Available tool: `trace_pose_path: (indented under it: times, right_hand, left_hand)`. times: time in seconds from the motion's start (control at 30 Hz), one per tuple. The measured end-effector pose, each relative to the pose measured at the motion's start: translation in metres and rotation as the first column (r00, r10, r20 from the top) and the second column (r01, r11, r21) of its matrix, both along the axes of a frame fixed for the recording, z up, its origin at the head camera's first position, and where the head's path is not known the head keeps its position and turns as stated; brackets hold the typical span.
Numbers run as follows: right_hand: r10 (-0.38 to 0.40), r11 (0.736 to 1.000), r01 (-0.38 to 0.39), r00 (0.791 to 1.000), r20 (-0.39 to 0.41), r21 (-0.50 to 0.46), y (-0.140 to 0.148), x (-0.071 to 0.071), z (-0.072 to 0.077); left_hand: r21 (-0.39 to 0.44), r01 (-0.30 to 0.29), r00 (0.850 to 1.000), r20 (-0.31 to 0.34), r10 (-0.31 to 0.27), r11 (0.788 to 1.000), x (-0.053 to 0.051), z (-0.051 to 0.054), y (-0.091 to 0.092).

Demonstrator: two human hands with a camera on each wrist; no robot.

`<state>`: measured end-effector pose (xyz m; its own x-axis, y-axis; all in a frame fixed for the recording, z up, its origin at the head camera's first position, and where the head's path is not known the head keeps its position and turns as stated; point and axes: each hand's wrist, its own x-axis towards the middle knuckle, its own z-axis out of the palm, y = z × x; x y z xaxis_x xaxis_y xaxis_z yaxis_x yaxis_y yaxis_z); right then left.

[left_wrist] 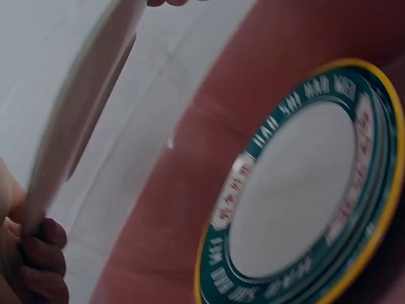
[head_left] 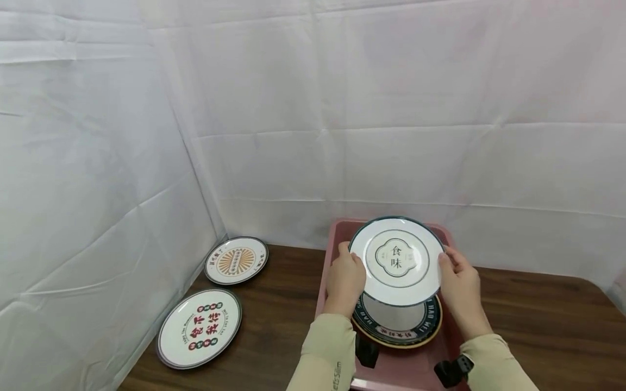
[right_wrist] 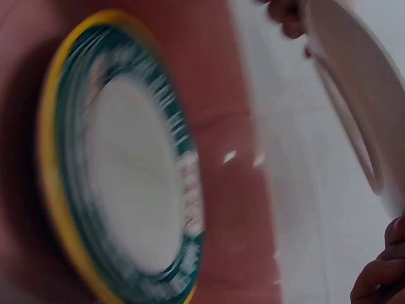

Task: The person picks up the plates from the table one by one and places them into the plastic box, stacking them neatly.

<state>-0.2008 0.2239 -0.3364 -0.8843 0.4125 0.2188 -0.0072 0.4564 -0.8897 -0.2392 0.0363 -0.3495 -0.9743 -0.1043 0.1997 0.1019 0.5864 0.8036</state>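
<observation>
Both hands hold a white plate (head_left: 415,282) with a dark blue rim and characters at its centre, tilted above a pink tray. My left hand (head_left: 345,279) grips its left edge, thumb on top and fingers curled beneath, as the left wrist view shows. On the opposite edge, my right hand (head_left: 461,288) pinches the rim the same way. Below the held plate, a plate with a dark green lettered band (head_left: 430,320) lies in the tray, on top of a yellow-rimmed plate (head_left: 391,344). The held plate hides part of them in the head view.
The pink tray (head_left: 332,239) stands against the white cloth backdrop (head_left: 274,163). Two plates lie on the brown wooden table (head_left: 274,304) at the left: one with an orange sunburst (head_left: 237,262), the other with red and green characters (head_left: 199,329).
</observation>
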Motion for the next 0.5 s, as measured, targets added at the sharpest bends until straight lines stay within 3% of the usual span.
trace_pose_path:
  times: [0.13,0.3,0.5]
  right_hand:
    - [0.044,0.979,-0.068,0.991,0.126,0.191,0.002,-0.005,-0.006]
    - [0.028,0.927,-0.117,0.969,0.245,0.357,0.006,-0.008,-0.014]
    - [0.009,0.839,-0.195,0.938,0.346,0.508,0.011,-0.011,-0.022]
  left_hand:
    - [-0.130,0.015,0.995,0.099,-0.002,0.991,-0.006,-0.008,0.003]
    - [-0.159,0.043,0.982,0.187,-0.012,0.986,-0.008,-0.016,0.009]
    - [-0.193,0.088,0.962,0.270,-0.033,0.977,-0.007,-0.022,0.013]
